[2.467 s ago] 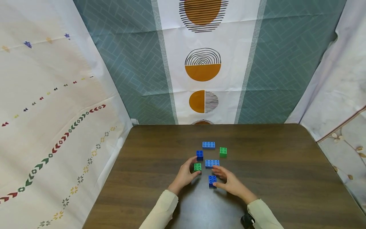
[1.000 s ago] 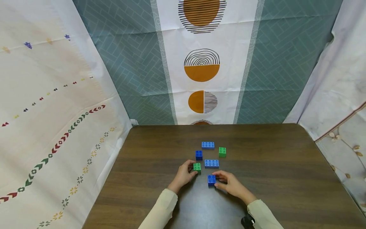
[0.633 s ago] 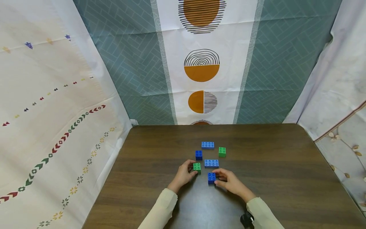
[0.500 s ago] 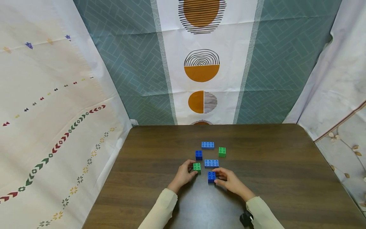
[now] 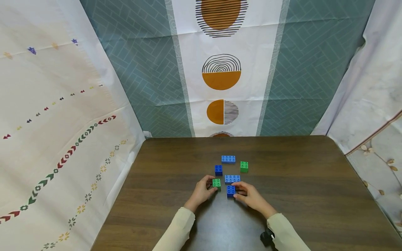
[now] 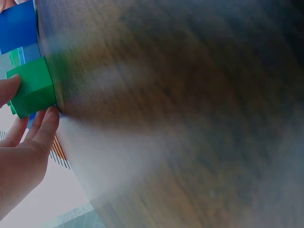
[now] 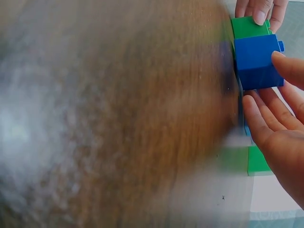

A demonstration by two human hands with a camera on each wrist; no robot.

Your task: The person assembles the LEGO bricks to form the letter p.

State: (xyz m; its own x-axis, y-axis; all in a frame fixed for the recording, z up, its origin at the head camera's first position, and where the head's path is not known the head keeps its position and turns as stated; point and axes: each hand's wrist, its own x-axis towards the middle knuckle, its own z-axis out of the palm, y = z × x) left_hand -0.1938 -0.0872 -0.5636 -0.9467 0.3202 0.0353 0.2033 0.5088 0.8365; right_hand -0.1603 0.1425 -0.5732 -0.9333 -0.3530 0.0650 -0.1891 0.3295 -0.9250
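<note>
Near the middle of the table my left hand (image 5: 200,195) pinches a green two-by-two toy building brick (image 5: 216,182) between thumb and fingers. In the left wrist view the thumb lies on one side of that green brick (image 6: 33,88), the fingertips on the opposite side. My right hand (image 5: 253,199) grips a dark blue two-by-two brick (image 5: 230,190) by its right side, thumb nearer me. Just beyond it lies a light blue two-by-four brick (image 5: 232,179). In the right wrist view the held blue brick (image 7: 259,61) partly overlaps the green one.
Farther back on the brown wooden table (image 5: 176,153) lie another dark blue brick (image 5: 218,170), a second light blue long brick (image 5: 228,159) and another green brick (image 5: 244,166). A patterned cloth (image 5: 221,115) hangs behind the table's far edge.
My right hand has taken hold of the dark blue brick and slid it away from me, closer to the long light blue brick. My left fingers have drawn in around the green brick.
</note>
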